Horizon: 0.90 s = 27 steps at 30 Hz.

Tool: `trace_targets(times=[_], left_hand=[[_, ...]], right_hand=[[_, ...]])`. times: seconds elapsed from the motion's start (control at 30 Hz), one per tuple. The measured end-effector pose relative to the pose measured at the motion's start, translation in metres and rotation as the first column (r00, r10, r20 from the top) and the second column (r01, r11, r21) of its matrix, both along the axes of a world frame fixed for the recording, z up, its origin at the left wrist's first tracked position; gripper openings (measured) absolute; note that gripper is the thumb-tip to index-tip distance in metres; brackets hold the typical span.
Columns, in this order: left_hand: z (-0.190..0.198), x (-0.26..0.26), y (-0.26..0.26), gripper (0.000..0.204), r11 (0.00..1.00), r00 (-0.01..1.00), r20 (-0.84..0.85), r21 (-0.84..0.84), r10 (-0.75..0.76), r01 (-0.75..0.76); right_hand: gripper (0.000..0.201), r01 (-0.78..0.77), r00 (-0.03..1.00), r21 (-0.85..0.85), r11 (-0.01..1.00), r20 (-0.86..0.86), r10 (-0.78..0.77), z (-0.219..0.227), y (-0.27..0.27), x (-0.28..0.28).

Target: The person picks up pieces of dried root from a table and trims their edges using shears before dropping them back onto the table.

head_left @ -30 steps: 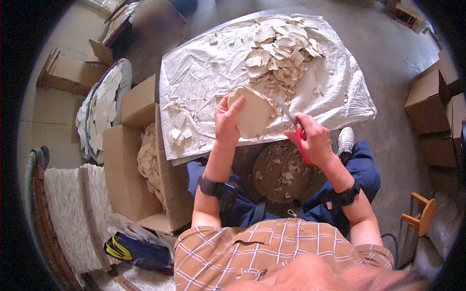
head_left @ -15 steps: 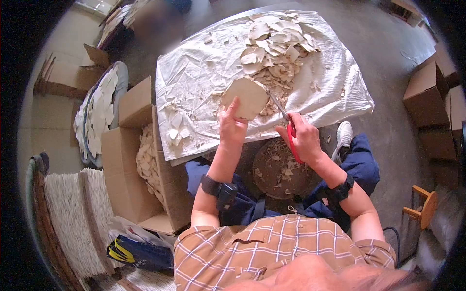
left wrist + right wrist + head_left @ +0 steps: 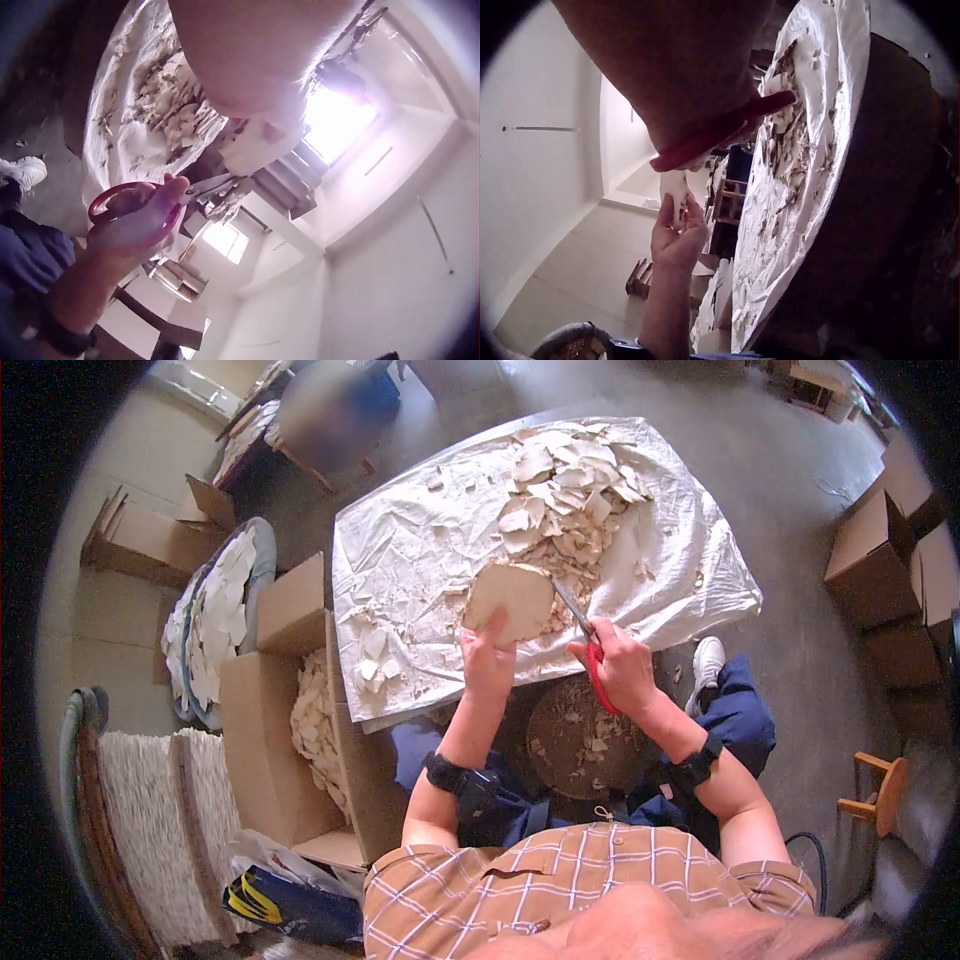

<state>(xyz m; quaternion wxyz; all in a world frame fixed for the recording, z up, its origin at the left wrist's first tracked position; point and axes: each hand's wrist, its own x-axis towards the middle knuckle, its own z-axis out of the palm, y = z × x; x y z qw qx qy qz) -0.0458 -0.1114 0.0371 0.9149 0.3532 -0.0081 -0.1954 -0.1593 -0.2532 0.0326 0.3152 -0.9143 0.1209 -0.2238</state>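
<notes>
A flat, cream-coloured, roundish piece [image 3: 520,592] is held up over the near part of the covered table. My left hand [image 3: 489,660] pinches it from below, the thumb lying on its face and the fingers mostly hidden behind. Red-handled scissors [image 3: 598,678] are gripped in my right hand [image 3: 628,668]. Their metal blades [image 3: 573,608] point up and left, right at the piece's right edge. From the left wrist, the right hand [image 3: 139,225] shows around the red loops. In the right wrist view, the left hand [image 3: 676,244] holds the piece edge-on.
Pale flat pieces form a heap [image 3: 575,490] on the white sheet [image 3: 410,550], with scraps around. A cardboard box [image 3: 260,740] of pieces stands at the left. Below the table edge sits a round stool [image 3: 580,745] strewn with scraps. More boxes [image 3: 870,570] stand right.
My left hand has turned the piece and now holds it from its lower edge instead of its left side. The scissors have come left, their blades now against the piece's right edge.
</notes>
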Motion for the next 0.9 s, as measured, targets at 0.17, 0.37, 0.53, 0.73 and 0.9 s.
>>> trace_targets(times=[0.17,0.37,0.53,0.73,0.9], left_hand=[[-0.007,0.004,0.002,0.034,0.999,0.999,0.045,0.022,0.025,-0.026],[-0.011,0.011,0.007,0.031,0.999,0.997,-0.070,0.010,0.033,-0.032],[-0.041,0.012,0.013,0.033,0.983,0.956,-0.284,0.185,0.071,-0.018],[-0.054,0.064,0.081,0.035,0.902,0.886,-0.168,0.074,0.431,-0.425],[0.011,0.102,0.154,0.030,0.676,0.682,-0.184,-0.105,0.708,-0.730]], right_hand=[[0.033,-0.027,0.999,0.011,1.000,-0.021,0.027,-0.008,-0.002,0.002],[0.032,-0.083,0.988,0.208,0.975,-0.108,0.107,-0.009,-0.003,0.001],[0.032,-0.104,0.926,-0.012,0.994,-0.365,0.093,-0.014,-0.004,-0.004],[0.028,-0.128,0.922,-0.108,0.986,-0.380,0.078,-0.018,-0.010,-0.006],[0.032,-0.140,0.927,-0.125,0.982,-0.364,0.086,-0.006,-0.008,-0.009]])
